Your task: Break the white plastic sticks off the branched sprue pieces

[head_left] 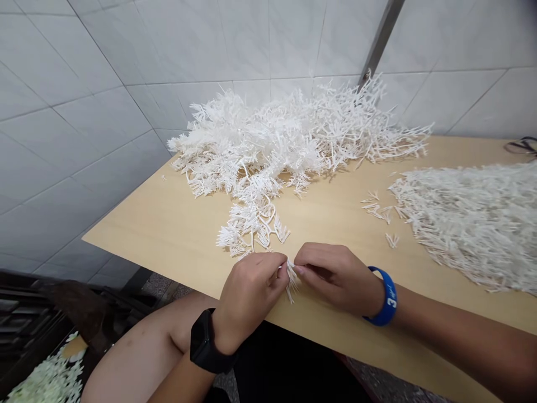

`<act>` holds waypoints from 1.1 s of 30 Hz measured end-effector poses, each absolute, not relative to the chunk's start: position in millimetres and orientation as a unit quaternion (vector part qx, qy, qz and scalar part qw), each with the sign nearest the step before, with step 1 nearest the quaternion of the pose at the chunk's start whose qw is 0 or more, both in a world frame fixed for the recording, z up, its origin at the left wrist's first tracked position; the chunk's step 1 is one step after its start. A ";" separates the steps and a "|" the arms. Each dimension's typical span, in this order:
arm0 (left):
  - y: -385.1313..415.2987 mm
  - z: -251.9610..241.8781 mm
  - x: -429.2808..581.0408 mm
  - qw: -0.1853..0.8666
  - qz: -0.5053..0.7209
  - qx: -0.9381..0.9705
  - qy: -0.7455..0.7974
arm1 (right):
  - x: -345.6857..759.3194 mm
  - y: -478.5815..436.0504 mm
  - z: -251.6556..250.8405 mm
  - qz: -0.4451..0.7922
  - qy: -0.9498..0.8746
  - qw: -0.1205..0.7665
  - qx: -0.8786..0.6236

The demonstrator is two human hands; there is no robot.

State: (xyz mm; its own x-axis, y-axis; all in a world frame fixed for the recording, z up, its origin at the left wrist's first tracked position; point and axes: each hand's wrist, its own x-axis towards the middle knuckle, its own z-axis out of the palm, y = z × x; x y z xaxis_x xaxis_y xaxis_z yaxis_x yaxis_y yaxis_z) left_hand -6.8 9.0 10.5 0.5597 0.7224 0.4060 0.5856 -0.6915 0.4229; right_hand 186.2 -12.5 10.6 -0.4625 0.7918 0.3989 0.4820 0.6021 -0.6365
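Between my two hands hangs a small white branched plastic sprig [291, 280], thin-tipped and pale. My left hand [255, 294], with a black watch on its wrist, pinches the sprig near the table's front edge. Close beside it, my right hand [335, 277] has thumb and forefinger pinched together at the sprig's right side; a blue band circles that wrist. Just beyond the hands lie white branched stems [251, 224], trailing from a big tangled heap of white plastic sprigs [285, 134] at the back of the table.
On the wooden table [168, 224], a broad pile of loose white pieces [482, 224] spreads at the right, with several stray bits [377, 210] beside it. A dark cord [522, 146] lies at the back right. Tiled walls border the table. Pale flowers [46, 375] sit low at the left.
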 end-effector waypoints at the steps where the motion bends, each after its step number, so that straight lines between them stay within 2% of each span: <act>1: 8.7 10.8 -6.5 0.122 0.283 0.873 0.377 | 186.1 -12.2 10.3 0.223 -0.826 0.344 -0.387; 11: 6.8 10.7 -3.3 0.102 0.274 0.858 0.422 | 186.6 -12.2 10.9 0.200 -0.829 0.331 -0.404; 21: 7.2 10.3 -1.5 0.017 0.282 0.864 0.416 | 186.9 -10.6 9.1 0.227 -0.807 0.314 -0.445; 29: 3.8 15.6 -3.1 0.074 0.301 0.869 0.387 | 186.7 -11.1 13.0 0.284 -0.772 0.327 -0.465; 33: 1.1 13.5 0.7 0.083 0.301 0.870 0.382 | 186.3 -9.2 10.3 0.253 -0.803 0.321 -0.435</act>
